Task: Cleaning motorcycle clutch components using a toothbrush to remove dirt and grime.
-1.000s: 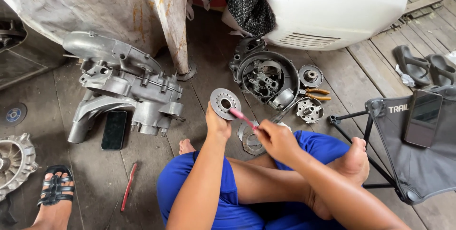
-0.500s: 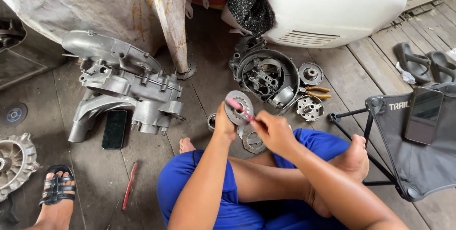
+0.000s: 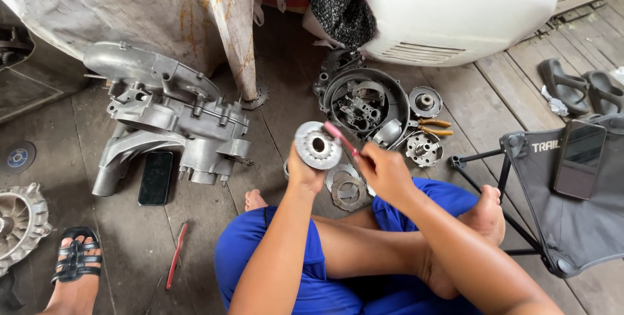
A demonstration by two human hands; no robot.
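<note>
Fingers of the left hand clasp a toothed metal disc (round, holed); right hand pinches a pink-handled tool.

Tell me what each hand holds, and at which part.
The left hand grips the round metal disc by its lower rim. The right hand holds the pink brush by its handle end.

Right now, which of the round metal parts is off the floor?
The toothed disc in the left hand, with the pink tool at it; the other round parts lie on the planks.

Looks like a home scooter workshop: stripped engine case on the plank floor, clutch parts and pliers right of it.
</note>
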